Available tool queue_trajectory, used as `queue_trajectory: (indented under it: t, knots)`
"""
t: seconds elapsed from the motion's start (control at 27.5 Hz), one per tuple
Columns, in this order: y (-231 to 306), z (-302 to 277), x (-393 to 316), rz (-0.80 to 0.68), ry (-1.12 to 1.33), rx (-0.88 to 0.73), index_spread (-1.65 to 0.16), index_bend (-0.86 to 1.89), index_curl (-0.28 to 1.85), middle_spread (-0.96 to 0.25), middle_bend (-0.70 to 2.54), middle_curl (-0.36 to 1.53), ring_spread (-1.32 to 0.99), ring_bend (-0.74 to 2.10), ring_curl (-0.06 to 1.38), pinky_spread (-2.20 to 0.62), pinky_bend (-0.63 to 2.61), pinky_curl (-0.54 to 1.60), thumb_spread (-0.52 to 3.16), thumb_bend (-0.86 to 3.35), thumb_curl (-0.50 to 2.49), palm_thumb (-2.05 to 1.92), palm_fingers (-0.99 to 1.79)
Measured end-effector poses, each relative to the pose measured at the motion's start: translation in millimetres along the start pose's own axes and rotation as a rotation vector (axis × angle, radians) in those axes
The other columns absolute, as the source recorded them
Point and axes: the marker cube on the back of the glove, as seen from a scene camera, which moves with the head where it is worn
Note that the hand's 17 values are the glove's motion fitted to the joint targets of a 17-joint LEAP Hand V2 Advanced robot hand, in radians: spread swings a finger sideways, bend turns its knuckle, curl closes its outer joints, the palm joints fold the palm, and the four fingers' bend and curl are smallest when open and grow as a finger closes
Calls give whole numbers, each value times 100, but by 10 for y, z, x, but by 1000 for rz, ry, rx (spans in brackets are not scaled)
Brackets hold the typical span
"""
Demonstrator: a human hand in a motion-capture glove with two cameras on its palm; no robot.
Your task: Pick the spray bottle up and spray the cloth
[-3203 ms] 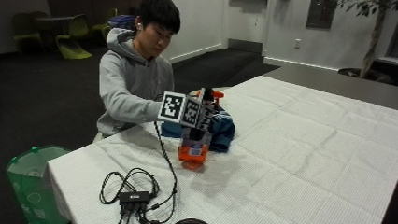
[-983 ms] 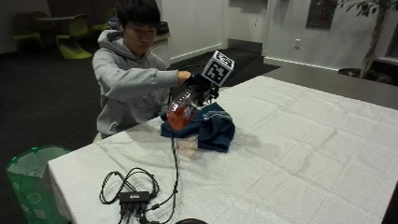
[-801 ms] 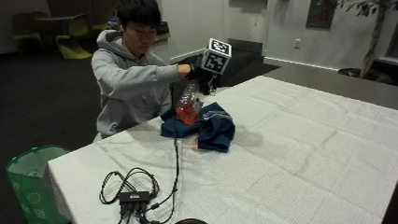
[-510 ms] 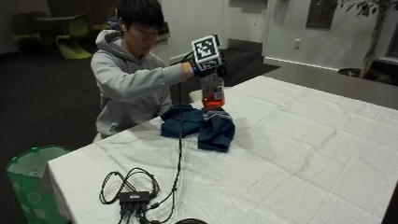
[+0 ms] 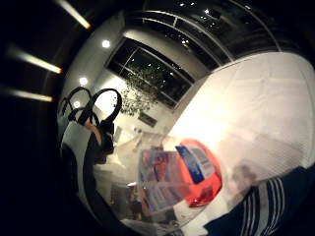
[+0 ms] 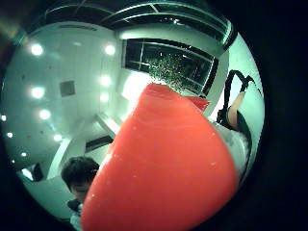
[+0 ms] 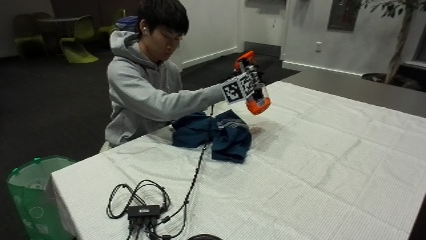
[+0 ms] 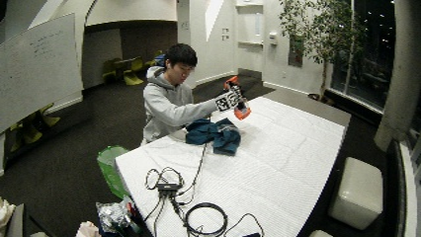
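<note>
Gripping one spray bottle (image 7: pixel 255 98), our gloved right hand (image 7: pixel 243 84) has its fingers curled round the bottle's upper part and holds it up in the air, tilted, above and just beyond the far edge of the cloth (image 7: pixel 214 134). We count a single bottle: an orange head at the top and an orange base at the bottom, with a clear middle carrying a label. From the palm's little finger side we see that base (image 5: pixel 197 173) and the label close to the palm, with the cloth (image 5: pixel 261 209) lower down, dark blue with white stripes. From the thumb side the orange of the bottle (image 6: pixel 163 173) fills most of what we can see.

One cloth lies bunched on the table (image 7: pixel 346 165), on its white covering, in front of our body and well clear of the bottle, nothing touching it from above that we can make out. Our other hand is hidden behind the cloth and sleeve, so we cannot tell what it does.

Nearer the table's front edge than the cloth, one small black box (image 7: pixel 144 211) sits among looped black cables (image 7: pixel 193 175). In the wide view one further coil of cable (image 8: pixel 205 217) lies beyond the box from the cloth. One green bin (image 7: pixel 32 192) stands on the floor beside the table, on the box's side of the cloth.
</note>
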Motion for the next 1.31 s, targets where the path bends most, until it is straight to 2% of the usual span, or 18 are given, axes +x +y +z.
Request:
queue_trajectory:
  t: [0.33, 0.51, 0.66, 0.69, 0.76, 0.87, 0.98, 1.16, 1.31]
  knots:
    - [-217, 439, 671, 78, 125, -72, -17, 40, 54, -10, 56, 49, -17, 65, 45, -22, 39, 38, 33, -4, 78, 94, 135]
    - [-108, 459, 810, 103, 188, -268, -17, 38, 54, -9, 54, 49, -16, 63, 44, -21, 39, 38, 34, -4, 78, 93, 134]
    - [-70, 419, 654, 108, 193, -430, -18, 20, 50, -8, 47, 46, -13, 56, 42, -19, 50, 40, 55, -7, 73, 83, 114]
    - [-63, 406, 606, 110, 191, -453, -19, 13, 48, -7, 41, 44, -12, 53, 40, -15, 49, 40, 61, -9, 70, 77, 91]
    - [-93, 386, 547, 113, 193, -435, -19, 6, 47, -4, 27, 42, -9, 49, 43, -9, 56, 45, 67, -10, 65, 70, 47]
    - [-134, 317, 548, 104, 233, -361, -20, 4, 44, -1, 22, 40, -5, 44, 43, 0, 60, 47, 73, -9, 60, 62, 17]
    - [-24, 234, 450, 115, 203, -371, -21, 4, 37, 1, 19, 38, -3, 39, 38, 5, 59, 44, 77, -7, 56, 58, 12]
    - [-46, 201, 470, 75, 291, -237, -22, 8, 31, 3, 18, 36, 0, 39, 33, 11, 58, 39, 82, -5, 51, 55, 11]
    - [19, 127, 345, 58, 290, -214, -23, 10, 29, 3, 20, 35, 1, 40, 32, 13, 57, 38, 85, -4, 49, 55, 12]
